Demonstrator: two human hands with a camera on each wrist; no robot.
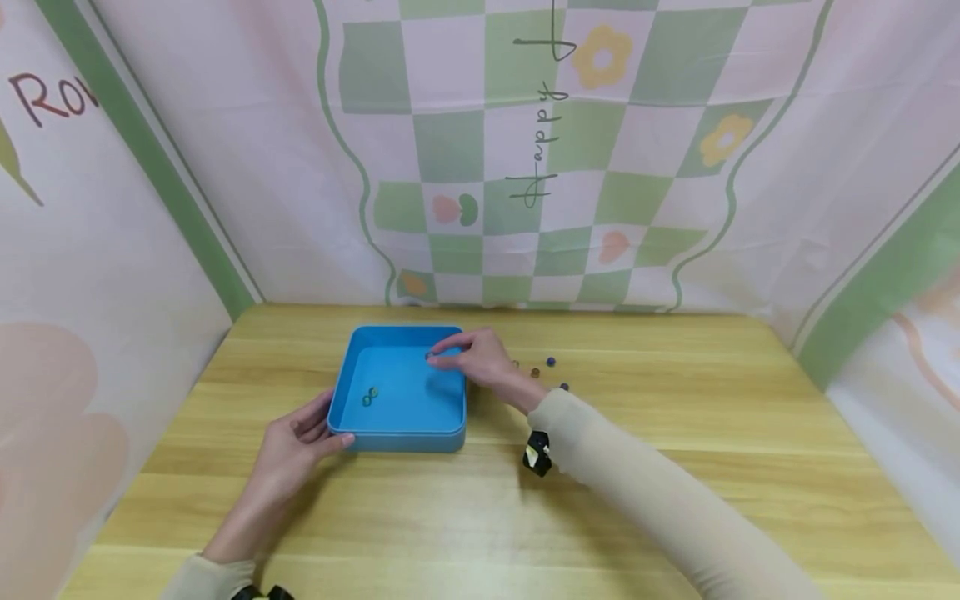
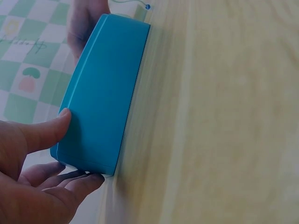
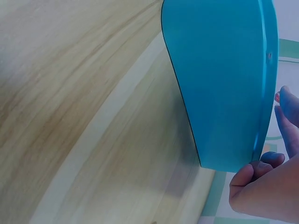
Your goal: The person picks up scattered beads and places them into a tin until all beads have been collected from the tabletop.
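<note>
A blue square box (image 1: 408, 442) stands open-topped on the wooden table. Two greenish glass marbles (image 1: 367, 401) lie on its floor at the left. My left hand (image 1: 291, 447) holds the box's near left corner, its thumb (image 2: 49, 132) against the front wall and the fingers along the left side. Over the right part of the box, my right hand (image 1: 480, 357) pinches a small marble (image 1: 430, 356) between thumb and forefinger. That marble shows a reddish tint in the right wrist view, where the other fingers are curled at the box's rim.
Right of the box, partly behind the right wrist, lie several loose marbles: a blue one (image 1: 551, 362), a brown one (image 1: 536, 372), a dark blue one (image 1: 565, 387) and a pale one (image 1: 516, 363). A checkered cloth (image 1: 517, 242) hangs behind the table (image 1: 450, 525).
</note>
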